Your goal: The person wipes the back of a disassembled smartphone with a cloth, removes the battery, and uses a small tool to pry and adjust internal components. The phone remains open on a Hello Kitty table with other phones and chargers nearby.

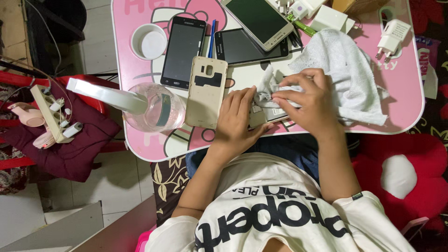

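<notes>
- I see my left hand (240, 119) pressing flat on an opened phone (261, 114) at the near edge of the pink table (406, 112).
- My right hand (308, 100) pinches a white cloth (345, 74) against that phone.
- Left of the table: white tiled floor (116, 182) and a power strip (49, 112).

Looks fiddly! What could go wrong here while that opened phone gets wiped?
The opened phone lies near the table's front edge; if the left hand slips, it might fall. The cloth under the right hand could snag exposed parts. The clear round container might get knocked off.
</notes>
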